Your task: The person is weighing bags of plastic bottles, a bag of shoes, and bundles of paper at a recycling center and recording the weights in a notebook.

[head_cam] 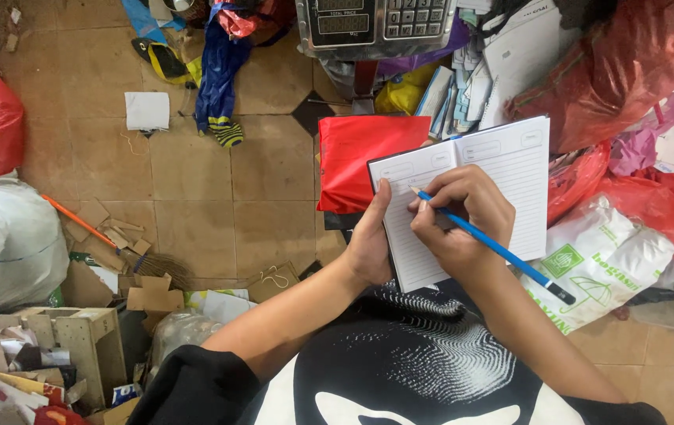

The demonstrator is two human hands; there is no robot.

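An open lined notebook with a black cover is held up over my lap. My left hand grips its left edge, thumb lying on the left page. My right hand is closed on a blue pencil, whose tip rests on the upper part of the left page; the black end of the pencil points down to the right. The right hand covers much of the book's middle. The pages look blank where they show.
A red bag lies just behind the notebook. A weighing scale stands at the top. Red and white plastic bags pile up on the right. A white sack, broom, cardboard scraps and a wooden box crowd the left on a tiled floor.
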